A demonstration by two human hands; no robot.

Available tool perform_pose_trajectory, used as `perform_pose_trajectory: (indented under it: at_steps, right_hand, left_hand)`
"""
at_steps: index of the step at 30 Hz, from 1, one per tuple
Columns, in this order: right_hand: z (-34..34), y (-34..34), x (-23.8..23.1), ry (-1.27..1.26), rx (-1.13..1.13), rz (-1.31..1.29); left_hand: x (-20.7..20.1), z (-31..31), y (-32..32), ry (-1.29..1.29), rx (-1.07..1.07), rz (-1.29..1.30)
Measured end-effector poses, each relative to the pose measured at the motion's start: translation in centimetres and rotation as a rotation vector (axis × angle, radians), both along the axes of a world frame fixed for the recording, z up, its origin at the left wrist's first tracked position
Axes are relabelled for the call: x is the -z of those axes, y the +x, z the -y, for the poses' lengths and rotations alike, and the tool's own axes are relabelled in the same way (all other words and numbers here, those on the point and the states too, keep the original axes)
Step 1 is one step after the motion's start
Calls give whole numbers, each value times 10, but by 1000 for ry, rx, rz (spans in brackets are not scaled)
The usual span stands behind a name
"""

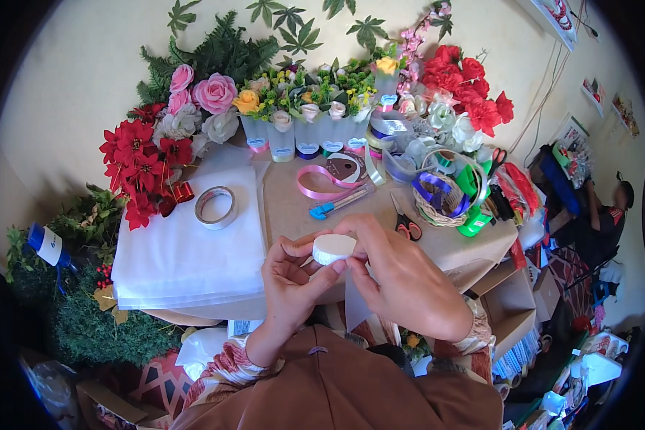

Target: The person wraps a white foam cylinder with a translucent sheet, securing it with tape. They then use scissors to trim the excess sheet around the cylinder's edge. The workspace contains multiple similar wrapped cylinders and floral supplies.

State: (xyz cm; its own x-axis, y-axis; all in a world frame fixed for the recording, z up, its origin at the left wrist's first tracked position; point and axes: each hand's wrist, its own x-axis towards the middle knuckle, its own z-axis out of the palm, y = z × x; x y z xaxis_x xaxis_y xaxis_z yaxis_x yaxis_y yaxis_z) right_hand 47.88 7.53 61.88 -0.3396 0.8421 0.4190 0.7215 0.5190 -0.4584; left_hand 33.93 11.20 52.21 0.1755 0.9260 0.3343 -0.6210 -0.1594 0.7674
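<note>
Both my hands pinch the white tape roll [333, 249]: left hand [294, 287] steadies, right hand [401, 276] picks the end. Best kept above the counter's [301, 208] near edge, pulled slowly.

I'm seeing a blue bottle [46, 245] with a white label lying tilted in the greenery at far left. Small heart-shaped tags [332, 146] are sticking on the clear flower cups at the table's back. Open brown cardboard boxes [510, 309] are sitting below the table's right edge. Framed pictures [593, 89] are hanging on the right wall.
</note>
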Motion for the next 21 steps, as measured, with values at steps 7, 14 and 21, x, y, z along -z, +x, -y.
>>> perform_pose_trajectory:
  at_steps: [7, 14, 21]
  right_hand:
    - [-1, 6, -7, -130, 9, -11]
    - [-21, 31, 8, -95, -142, -97]
    - [-40, 43, 51, -378, -367, -573]
  left_hand:
    - [3, -3, -1, -63, 18, 50]
    - [8, -8, -9, -224, 221, 154]
    - [-1, -6, -13, -289, 284, 174]
